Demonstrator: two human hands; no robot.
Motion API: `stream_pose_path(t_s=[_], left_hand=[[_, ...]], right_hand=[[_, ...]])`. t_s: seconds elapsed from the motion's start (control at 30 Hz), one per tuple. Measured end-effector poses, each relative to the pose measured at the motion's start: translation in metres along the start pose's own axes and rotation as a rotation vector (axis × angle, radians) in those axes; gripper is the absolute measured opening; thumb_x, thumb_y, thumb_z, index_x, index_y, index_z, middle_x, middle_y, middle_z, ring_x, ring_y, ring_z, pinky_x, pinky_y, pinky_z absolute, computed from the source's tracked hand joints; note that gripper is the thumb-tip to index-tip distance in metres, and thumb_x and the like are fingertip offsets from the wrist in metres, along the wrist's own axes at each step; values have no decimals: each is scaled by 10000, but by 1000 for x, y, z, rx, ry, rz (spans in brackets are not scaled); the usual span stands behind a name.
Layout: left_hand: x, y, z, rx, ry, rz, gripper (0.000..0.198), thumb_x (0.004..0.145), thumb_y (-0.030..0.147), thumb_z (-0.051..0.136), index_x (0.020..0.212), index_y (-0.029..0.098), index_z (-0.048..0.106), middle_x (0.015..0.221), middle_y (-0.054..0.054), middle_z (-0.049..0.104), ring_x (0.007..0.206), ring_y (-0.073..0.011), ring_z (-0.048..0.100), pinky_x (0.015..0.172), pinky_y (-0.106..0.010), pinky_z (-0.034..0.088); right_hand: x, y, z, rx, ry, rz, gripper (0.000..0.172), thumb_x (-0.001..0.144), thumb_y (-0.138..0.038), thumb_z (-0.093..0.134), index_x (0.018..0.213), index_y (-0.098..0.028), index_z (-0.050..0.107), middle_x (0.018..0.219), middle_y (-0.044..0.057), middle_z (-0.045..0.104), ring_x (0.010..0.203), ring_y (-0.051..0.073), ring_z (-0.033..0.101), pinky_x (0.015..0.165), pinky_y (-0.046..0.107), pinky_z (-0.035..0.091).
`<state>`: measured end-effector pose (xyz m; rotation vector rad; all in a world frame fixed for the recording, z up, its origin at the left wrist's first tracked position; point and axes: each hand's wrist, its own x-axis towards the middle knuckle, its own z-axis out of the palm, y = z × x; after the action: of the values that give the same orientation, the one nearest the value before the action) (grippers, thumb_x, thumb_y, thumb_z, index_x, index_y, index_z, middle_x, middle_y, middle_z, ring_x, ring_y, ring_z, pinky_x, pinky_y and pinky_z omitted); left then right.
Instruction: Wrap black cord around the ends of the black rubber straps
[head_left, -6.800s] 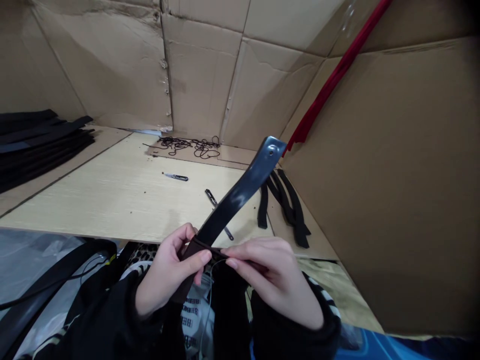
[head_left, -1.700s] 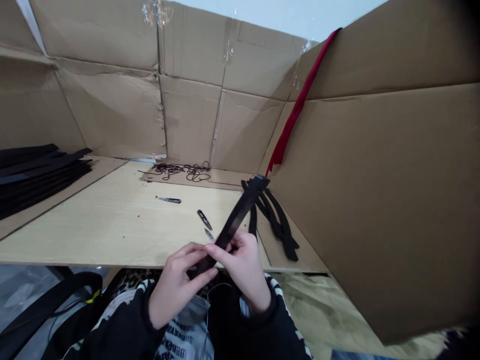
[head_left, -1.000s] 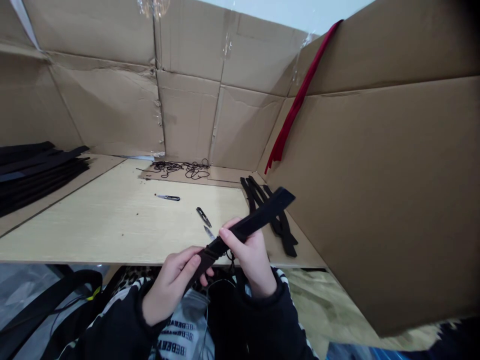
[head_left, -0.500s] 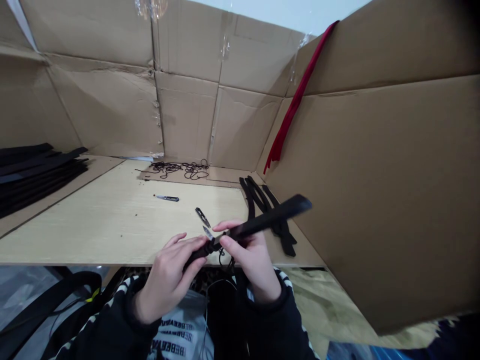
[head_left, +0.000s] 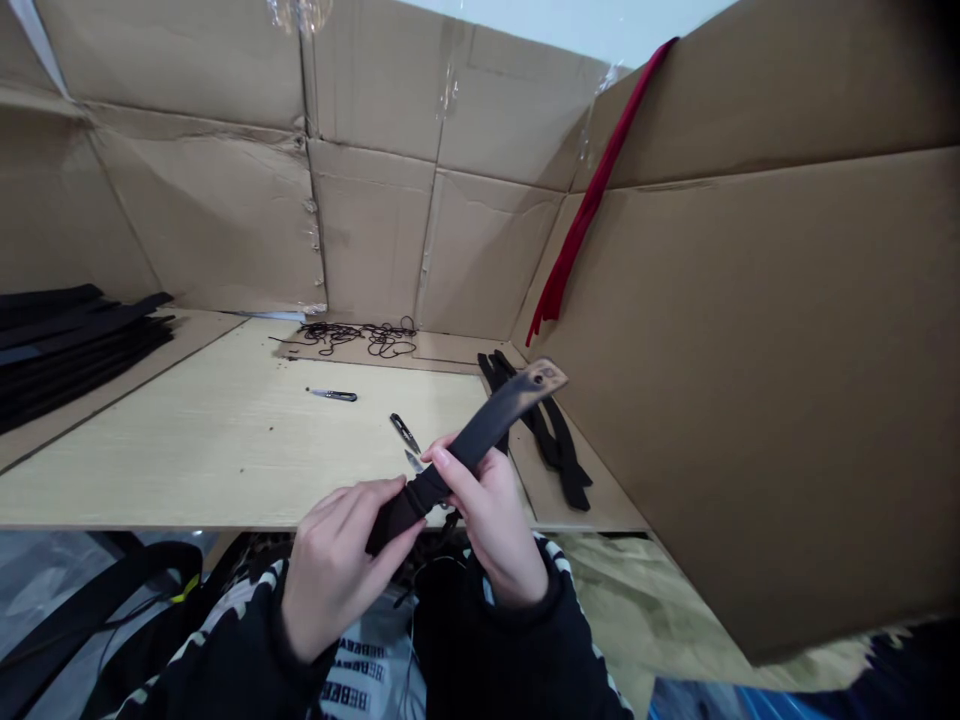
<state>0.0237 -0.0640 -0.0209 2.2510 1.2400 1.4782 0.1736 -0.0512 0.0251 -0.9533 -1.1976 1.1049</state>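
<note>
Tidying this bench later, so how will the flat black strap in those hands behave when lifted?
The flat black strap probably bends but has some spring: its free end stands out past the right hand without drooping. Its sheen near the punched hole suggests a slightly slippery surface.

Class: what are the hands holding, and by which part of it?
A black strap: the left hand grips its lower end, the right hand its middle; the holed tip stays free.

Wooden table [head_left: 187, 470] (black straps [head_left: 574, 485], thread snips [head_left: 404, 432])
</note>
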Motion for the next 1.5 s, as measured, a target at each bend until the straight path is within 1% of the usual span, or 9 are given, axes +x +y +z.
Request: stream_pose_path(t_s=[0.17,0.33,0.4,0.53,0.63,0.87,1.03,1.27,1.5], left_hand=[[-3,2,-7,-157,-103,57,291,871,202,520,1161,219,536,1038,-76,703,859,-180,672,791,-269,495],[3,10,-22,-703,-443,-409,239,947,372,309,1150,262,371,710,13,663,503,-112,575,540,-223,474],[4,10,-23,-721,-498,-447,261,940,410,310,1160,270,332,725,12,662,517,-116,578,551,-231,481],[1,5,-17,-171,-212,-136,509,781,412,652,1178,271,367,938,-34,670,769,-171,653,704,-269,515],[-3,2,-9,212,25,113,403,772,276,685,1105,217,466,987,-74,667,862,-195,657,777,-282,512],[-1,-3,-9,246,146,339,318,861,124,545,1177,99,523,1091,-121,678,988,-183,650,904,-259,489],[1,3,-27,22,68,102,218,925,158,410,1036,186,596,684,25,636,594,-67,613,611,-147,486],[-6,-1,-10,181,-11,57,589,777,422,642,1253,188,387,1039,-87,645,889,-229,648,764,-335,512],[0,5,-13,-243,-380,-284,216,891,315,472,1098,263,436,845,27,609,704,-135,581,657,-241,431]], right_hand=[[-1,0,-3,22,-8,-110,268,720,-404,695,746,-149,616,658,-7,520,562,72,421,491,181,338],[-3,2,-6,90,-120,-123,258,789,-407,640,837,-155,677,612,-10,496,451,33,312,400,177,216],[-3,2,-5,99,-105,-103,252,802,-398,630,860,-156,671,577,-31,433,428,21,251,385,178,161],[-3,-2,-1,155,27,-70,238,773,-364,667,903,-167,636,594,-48,386,457,22,266,399,161,174],[-4,-5,1,200,35,-34,225,758,-354,679,858,-164,615,614,-54,409,425,1,233,391,154,173],[-8,-9,-10,26,-136,-96,210,810,-344,629,937,-177,622,505,-76,385,409,24,323,395,140,272],[-8,-11,-14,-123,-200,-207,139,776,-298,667,833,-171,670,776,18,615,699,97,558,630,192,463],[-8,2,-9,41,54,-95,193,790,-366,659,837,-189,598,734,-24,527,600,46,444,471,118,349],[-7,-7,-16,3,-249,-114,292,790,-336,664,1058,-222,644,616,-41,439,499,27,374,445,124,316]])
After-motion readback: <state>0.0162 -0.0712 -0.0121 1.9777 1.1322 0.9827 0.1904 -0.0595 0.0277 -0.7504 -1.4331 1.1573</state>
